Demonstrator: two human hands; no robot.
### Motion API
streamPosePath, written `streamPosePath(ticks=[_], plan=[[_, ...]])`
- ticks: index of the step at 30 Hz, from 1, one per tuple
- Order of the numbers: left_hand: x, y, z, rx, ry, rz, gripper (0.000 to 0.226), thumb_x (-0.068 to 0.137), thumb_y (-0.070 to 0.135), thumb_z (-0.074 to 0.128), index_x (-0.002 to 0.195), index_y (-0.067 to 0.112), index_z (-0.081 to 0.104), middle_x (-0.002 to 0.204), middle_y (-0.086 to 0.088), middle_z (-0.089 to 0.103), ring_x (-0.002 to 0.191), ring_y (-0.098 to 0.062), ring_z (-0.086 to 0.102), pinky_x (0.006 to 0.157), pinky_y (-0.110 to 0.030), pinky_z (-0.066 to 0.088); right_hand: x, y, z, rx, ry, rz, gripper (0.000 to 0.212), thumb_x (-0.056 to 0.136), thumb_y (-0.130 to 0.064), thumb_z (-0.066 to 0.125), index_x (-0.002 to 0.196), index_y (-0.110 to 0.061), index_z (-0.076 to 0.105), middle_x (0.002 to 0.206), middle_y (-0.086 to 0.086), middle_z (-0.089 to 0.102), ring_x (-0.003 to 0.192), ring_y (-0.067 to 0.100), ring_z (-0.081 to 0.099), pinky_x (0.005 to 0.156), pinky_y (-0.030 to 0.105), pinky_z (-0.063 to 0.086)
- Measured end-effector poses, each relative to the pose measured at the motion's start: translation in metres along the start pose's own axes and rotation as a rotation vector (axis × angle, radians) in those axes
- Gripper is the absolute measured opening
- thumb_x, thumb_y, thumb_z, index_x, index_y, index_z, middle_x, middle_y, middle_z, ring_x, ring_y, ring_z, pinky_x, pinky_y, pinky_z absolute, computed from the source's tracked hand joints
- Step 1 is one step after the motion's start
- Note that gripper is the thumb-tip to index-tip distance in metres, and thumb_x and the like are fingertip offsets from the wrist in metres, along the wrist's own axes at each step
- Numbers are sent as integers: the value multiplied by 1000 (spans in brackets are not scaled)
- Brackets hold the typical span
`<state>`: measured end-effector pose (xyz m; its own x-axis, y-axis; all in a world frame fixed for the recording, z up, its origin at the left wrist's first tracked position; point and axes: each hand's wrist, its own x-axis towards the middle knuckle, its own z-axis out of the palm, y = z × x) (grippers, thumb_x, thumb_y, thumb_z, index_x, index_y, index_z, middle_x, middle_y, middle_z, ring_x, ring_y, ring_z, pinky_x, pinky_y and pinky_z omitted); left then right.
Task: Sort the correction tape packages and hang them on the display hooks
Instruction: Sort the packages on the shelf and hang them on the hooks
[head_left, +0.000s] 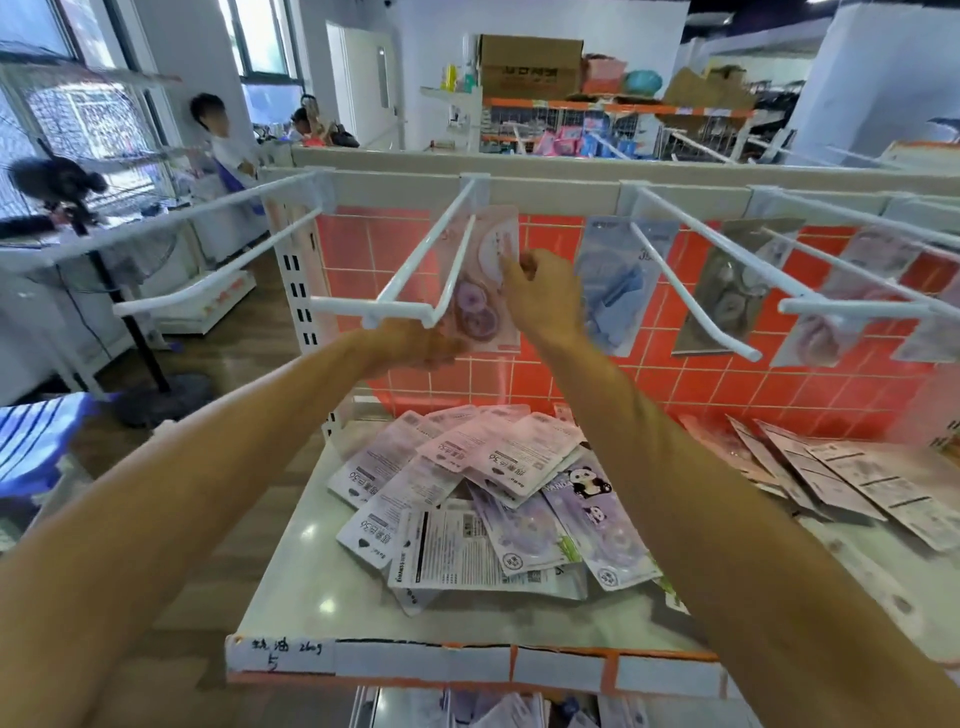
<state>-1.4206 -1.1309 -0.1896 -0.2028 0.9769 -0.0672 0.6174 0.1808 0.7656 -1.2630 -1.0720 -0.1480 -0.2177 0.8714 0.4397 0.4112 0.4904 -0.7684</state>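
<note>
Right grip (545, 296) pinches the pink package (480, 306) midway; left grip (415, 345) holds its bottom.

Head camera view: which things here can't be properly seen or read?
All in the head view:
Left hand: blurred, partly behind the white hook tip; its grip is unclear.
Pink package, pinched by the right hand: its hanging hole is lost behind the hook wires.
Pile of packages on the shelf: print too small to read.
Rightmost hanging packages: cut off by the frame edge.
</note>
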Motion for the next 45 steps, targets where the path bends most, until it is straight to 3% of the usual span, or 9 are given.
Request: streamPosePath(ticks=[5, 10, 13, 17, 25, 32, 35, 39, 45], plan=[[-36, -9, 45, 319, 56, 67, 50, 91, 25, 62, 131, 3, 44, 105, -13, 64, 91, -24, 62, 79, -35, 56, -58, 42, 3, -13, -51, 85, 27, 93, -17, 52, 115, -2, 56, 107, 13, 64, 98, 28, 59, 71, 27, 37], [-56, -30, 92, 525, 45, 188, 56, 89, 26, 64, 139, 13, 42, 136, -6, 55, 121, -21, 54, 103, -31, 41, -116, 89, 16, -213, -304, 154, 48, 87, -28, 63, 129, -7, 52, 124, 10, 61, 114, 27, 56, 91, 31, 42], [-63, -36, 112, 564, -23, 168, 56, 91, 27, 60, 141, 16, 38, 139, -7, 51, 124, -24, 50, 102, -36, 40, -138, 107, 23, -346, -370, 86, 33, 82, -41, 66, 96, -12, 59, 92, 5, 60, 85, 24, 56, 70, 33, 41], [-69, -45, 120, 561, 4, 183, 48, 91, 27, 58, 136, 15, 44, 130, -7, 57, 118, -23, 53, 99, -37, 42, -149, 115, 22, -366, -373, -16, 20, 85, -24, 63, 75, -13, 49, 76, 2, 49, 72, 18, 42, 60, 28, 25], [-88, -36, 113, 283, 76, 295, 56, 87, 17, 65, 138, 21, 44, 130, 1, 61, 108, -14, 62, 99, -35, 46, -154, 102, -7, -341, -139, -152, 17, 92, -12, 57, 101, -6, 70, 94, 8, 72, 83, 26, 65, 71, 29, 47], [-99, -11, 111, 7, 121, 270, 74, 81, 21, 74, 142, 22, 32, 137, 1, 51, 124, -16, 48, 105, -40, 41, -141, 62, -51, -116, 243, -163, 19, 95, -15, 53, 94, -8, 70, 73, -6, 64, 59, 11, 54, 55, 9, 34], [-104, -10, 109, 3, 167, 260, 75, 81, 23, 75, 143, 21, 32, 140, 3, 47, 128, -14, 42, 103, -26, 32, -135, 45, -64, -24, 273, -144, 17, 94, -19, 56, 96, -11, 71, 76, -11, 62, 62, 2, 54, 56, 7, 35], [-115, -16, 104, -52, 272, 215, 71, 79, 26, 75, 139, 25, 37, 133, -2, 48, 120, -14, 46, 103, -34, 40, -132, 37, -69, 97, 269, -92, 14, 94, -19, 55, 93, -17, 69, 75, -16, 62, 63, -4, 56, 56, 9, 41], [-134, -23, 92, -179, 207, 168, 33, 79, 29, 75, 106, 25, 55, 113, 6, 55, 103, -9, 58, 89, -27, 49, -132, 28, -64, 70, 243, -108, 16, 93, -22, 58, 87, -15, 71, 74, -12, 62, 62, -4, 54, 57, 9, 35]])
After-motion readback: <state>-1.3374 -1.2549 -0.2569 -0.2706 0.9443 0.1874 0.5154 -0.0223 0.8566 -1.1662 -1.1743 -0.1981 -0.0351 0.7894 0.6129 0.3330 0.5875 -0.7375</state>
